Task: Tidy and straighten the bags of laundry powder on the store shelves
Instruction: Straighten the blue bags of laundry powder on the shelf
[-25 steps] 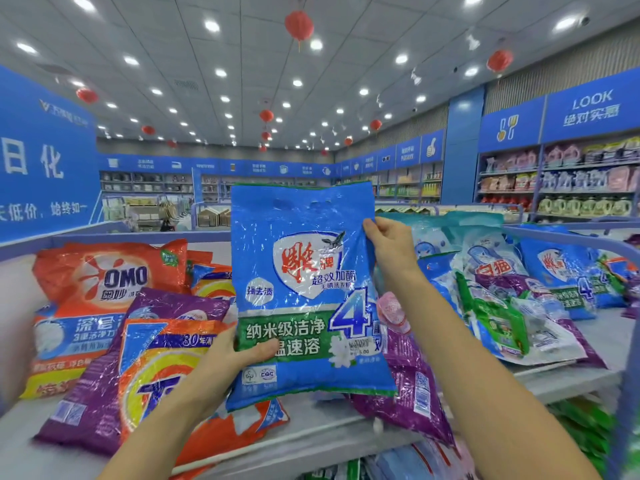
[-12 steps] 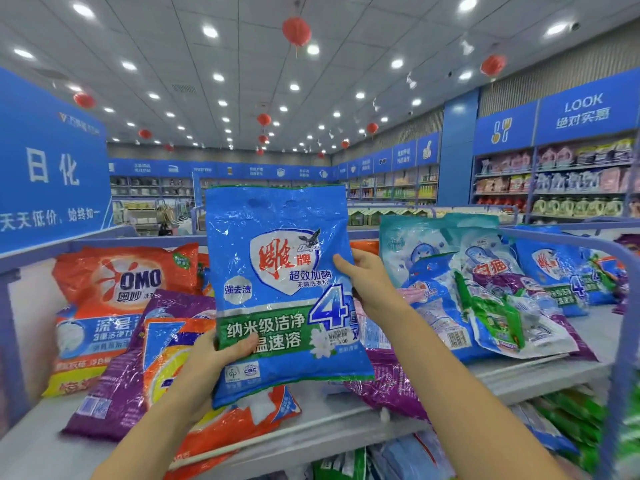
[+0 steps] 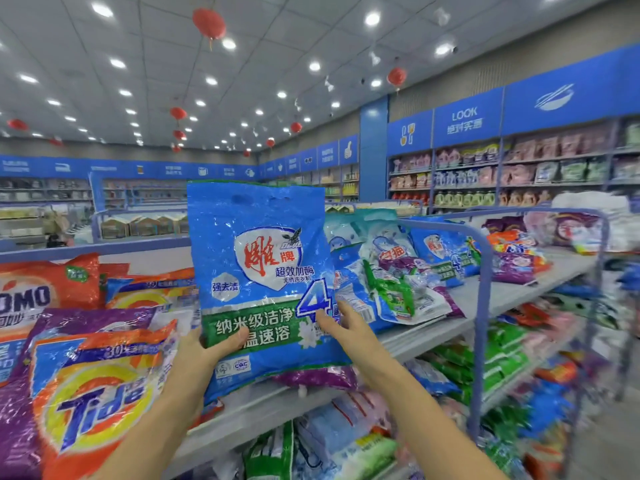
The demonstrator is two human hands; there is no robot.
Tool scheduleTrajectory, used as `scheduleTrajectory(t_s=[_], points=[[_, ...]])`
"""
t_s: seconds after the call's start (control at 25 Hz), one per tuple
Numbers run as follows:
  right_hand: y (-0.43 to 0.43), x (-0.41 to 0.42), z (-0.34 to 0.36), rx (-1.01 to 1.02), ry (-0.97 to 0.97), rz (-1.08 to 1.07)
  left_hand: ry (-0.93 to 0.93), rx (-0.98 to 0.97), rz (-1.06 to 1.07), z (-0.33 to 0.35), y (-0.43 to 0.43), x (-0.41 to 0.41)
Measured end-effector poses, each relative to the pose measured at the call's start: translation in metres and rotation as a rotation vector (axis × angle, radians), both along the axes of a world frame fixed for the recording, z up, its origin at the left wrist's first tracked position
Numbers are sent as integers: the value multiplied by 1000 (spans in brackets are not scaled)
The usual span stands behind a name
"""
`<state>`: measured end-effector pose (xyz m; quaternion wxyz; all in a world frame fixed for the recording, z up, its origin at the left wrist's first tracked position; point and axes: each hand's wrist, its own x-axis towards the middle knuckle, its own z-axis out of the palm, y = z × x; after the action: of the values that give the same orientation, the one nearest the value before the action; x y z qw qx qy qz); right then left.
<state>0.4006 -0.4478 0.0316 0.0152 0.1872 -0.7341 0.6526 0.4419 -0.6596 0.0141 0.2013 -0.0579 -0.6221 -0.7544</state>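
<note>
A blue laundry powder bag [image 3: 258,258] with a green band and a red logo stands upright above the top shelf [image 3: 519,292]. My left hand [image 3: 207,348] grips its lower left edge, thumb across the green band. My right hand [image 3: 341,329] holds the lower right edge, thumb on the front. An orange Tide bag [image 3: 93,393] and a purple bag [image 3: 20,410] lie to the left, with a red OMO bag [image 3: 45,289] behind them. Another purple bag [image 3: 318,379] lies under the held bag.
To the right on the same shelf lies a jumbled pile of blue, white and green bags [image 3: 388,282]. A blue metal divider rail [image 3: 485,306] curves down beside it. Lower shelves hold green and blue bags [image 3: 498,368]. Wall shelving with goods [image 3: 485,174] runs along the far right.
My right hand slid down the bag's right edge from near the top to the lower corner. The view turned to the right, and the bag sits a little lower, close to the shelf.
</note>
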Motion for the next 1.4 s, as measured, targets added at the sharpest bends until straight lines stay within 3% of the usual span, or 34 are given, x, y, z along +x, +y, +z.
scheduleTrajectory(t_s=[0.32, 0.72, 1.0, 1.16, 1.4], points=[[197, 3, -27, 10, -35, -254, -69, -36, -293, -18, 188, -54], [471, -80, -30, 112, 18, -331, -158, 0, -352, -35, 461, -142], [558, -166, -26, 51, 10, -298, -171, -19, -330, -26, 554, -215], [589, -230, -36, -6, 18, -309, -122, -118, -189, -23, 590, -268], [608, -345, -25, -74, 37, -263, -24, -89, 14, -8, 612, -365]])
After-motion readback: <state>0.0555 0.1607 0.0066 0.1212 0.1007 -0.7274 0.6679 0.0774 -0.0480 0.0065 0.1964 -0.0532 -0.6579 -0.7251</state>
